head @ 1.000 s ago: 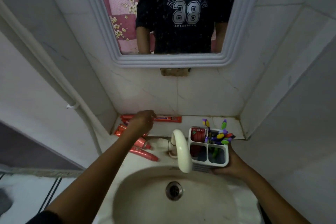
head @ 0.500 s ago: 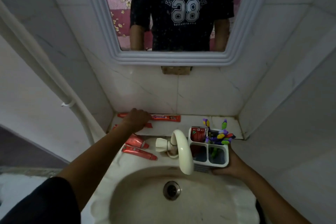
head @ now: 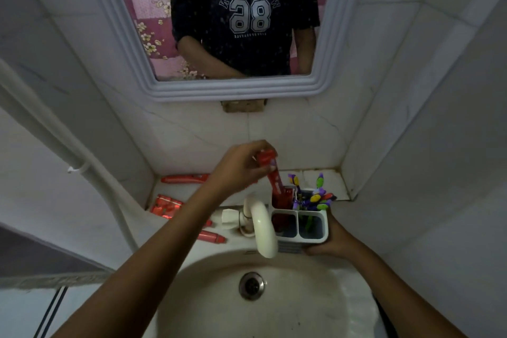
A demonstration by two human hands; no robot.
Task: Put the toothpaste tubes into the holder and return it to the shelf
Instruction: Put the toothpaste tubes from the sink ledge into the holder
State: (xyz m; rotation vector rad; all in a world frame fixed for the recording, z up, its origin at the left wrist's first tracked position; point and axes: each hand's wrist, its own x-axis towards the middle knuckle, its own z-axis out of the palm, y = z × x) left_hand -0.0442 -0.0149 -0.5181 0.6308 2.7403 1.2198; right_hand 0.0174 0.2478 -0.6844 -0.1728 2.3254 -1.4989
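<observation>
My left hand (head: 241,166) grips the top of a red toothpaste tube (head: 275,181), whose lower end sits inside the back left compartment of the white holder (head: 315,239). My right hand (head: 333,239) holds the holder from the right, at the sink's back rim. Another red tube is in that compartment, and colourful toothbrushes (head: 315,196) fill the right side. More red tubes remain: one (head: 183,179) on the tiled shelf, one (head: 166,206) at the shelf's left front, one (head: 211,236) on the sink rim.
A white curved tap (head: 262,225) stands just left of the holder. The sink basin (head: 315,296) with its drain (head: 251,285) lies below. A framed mirror (head: 236,88) hangs above the tiled shelf (head: 333,181); walls close in on both sides.
My left hand lifted a tube off the shelf, carried it right and lowered its end into the holder. The right hand and holder stayed put.
</observation>
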